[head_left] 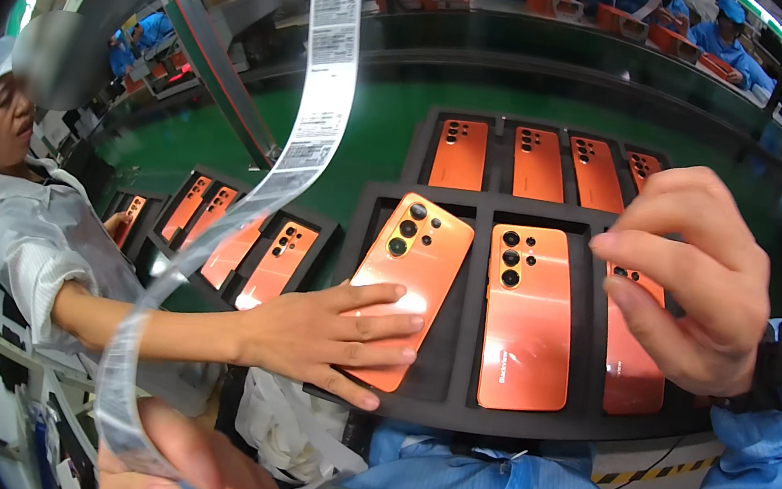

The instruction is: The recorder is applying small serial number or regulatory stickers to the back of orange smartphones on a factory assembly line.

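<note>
My left hand point(185, 472) is at the lower left, shut on the bottom end of a long white label strip point(324, 83) that curves up past the top edge. My right hand point(699, 281) hovers over the right side of a black foam tray point(452, 411), fingers curled, thumb and forefinger slightly apart with nothing seen between them. It partly hides the right orange phone point(631, 366). The middle orange phone point(527, 316) lies flat in its slot. A co-worker's hand point(327, 336) rests on the left orange phone point(414, 258), which sits tilted.
A second black tray point(501, 150) of orange phones lies behind on the green belt point(379, 121), and a third tray point(322, 229) lies to the left. The co-worker in a white coat point(37, 242) sits at the left. People in blue work at the far side.
</note>
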`<move>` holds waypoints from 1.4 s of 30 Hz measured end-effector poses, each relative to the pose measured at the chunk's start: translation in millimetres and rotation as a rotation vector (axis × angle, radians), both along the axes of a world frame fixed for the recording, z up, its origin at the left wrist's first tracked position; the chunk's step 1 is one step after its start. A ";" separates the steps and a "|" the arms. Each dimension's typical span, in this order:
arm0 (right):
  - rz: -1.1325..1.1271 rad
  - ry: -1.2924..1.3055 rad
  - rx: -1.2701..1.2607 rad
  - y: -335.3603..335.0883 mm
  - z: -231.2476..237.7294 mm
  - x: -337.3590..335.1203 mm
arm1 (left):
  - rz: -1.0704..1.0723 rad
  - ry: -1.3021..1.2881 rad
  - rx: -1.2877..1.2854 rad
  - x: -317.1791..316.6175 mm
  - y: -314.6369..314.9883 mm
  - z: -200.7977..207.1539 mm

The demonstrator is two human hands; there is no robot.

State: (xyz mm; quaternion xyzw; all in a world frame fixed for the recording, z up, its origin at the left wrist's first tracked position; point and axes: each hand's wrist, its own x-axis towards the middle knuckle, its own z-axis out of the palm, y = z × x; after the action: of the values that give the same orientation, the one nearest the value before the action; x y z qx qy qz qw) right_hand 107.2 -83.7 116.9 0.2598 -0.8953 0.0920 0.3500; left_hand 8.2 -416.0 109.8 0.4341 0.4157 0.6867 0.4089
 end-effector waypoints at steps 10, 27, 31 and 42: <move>-0.001 -0.218 -0.007 -14.5 -36.6 -31.6 | 0.438 -0.166 -0.007 2.5 -8.0 -12.2; 0.332 -0.392 0.001 -82.3 -105.1 -122.0 | 0.315 -0.331 -0.291 -17.5 12.6 -110.3; 0.386 -0.439 0.039 -77.2 -100.8 -134.0 | 0.310 -0.311 -0.357 -23.4 16.3 -106.9; 0.557 -0.405 0.034 -71.6 -104.6 -135.1 | 0.254 -0.325 -0.381 -20.1 18.7 -106.5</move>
State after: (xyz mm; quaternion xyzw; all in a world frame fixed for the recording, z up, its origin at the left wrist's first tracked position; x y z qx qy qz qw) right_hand -27.9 -155.3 12.4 0.4767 -0.8426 0.2188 0.1220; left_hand -11.9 -397.4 3.3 0.1779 0.5173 0.7026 0.4550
